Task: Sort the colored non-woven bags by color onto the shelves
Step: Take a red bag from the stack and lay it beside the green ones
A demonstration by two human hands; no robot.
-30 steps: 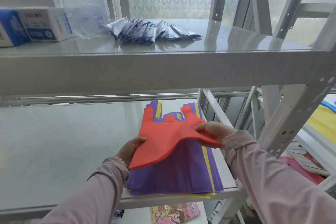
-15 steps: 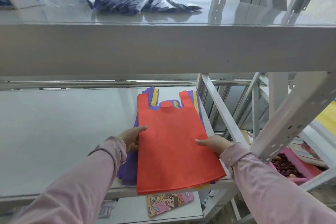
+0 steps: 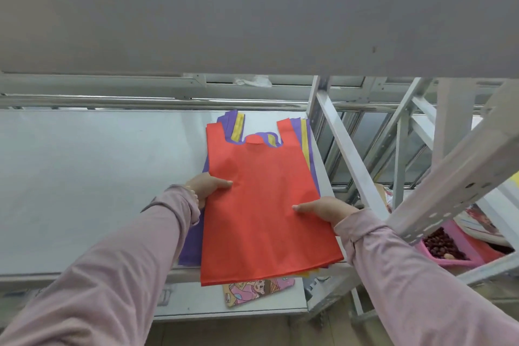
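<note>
Setting: grey metal shelving, a wide upper beam (image 3: 252, 22) across the top of the view; the middle shelf (image 3: 98, 177) carries a stack of purple and yellow bags (image 3: 191, 244) at its right end.
Task thing: red bag (image 3: 261, 205), flat on top of the stack, covering most of it. Purple shows past it on the left, yellow and purple on the right and between the handles.
Long axis: handles at the stack's far end, hem at the near end, hanging just past the stack and the shelf's front lip. It is turned slightly, the hem swung right.
Left hand (image 3: 206, 187): at the stack's left side, about mid-length, thumb (image 3: 224, 183) flat on the red cloth, fingers tucked under the edge and hidden. Reads as a pinch on the red bag.
Right hand (image 3: 323, 209): at the stack's right side, a little nearer the hem, thumb (image 3: 302, 207) on top, fingers hidden beneath. Same pinch, by my reading.
How many layers are pinched: cannot tell.
Nearer hand: neither; both are on it, on opposite long edges.
Arms: both sleeves reach forward under the beam, converging on the stack.
Next move, my guess: lift it flat and draw it toward the body, keeping low under the beam.
Below the stack: cartoon-print item (image 3: 252, 291) on the lower shelf.
Right of and below the stack: pink tray (image 3: 449, 250) of dark red bits.
</note>
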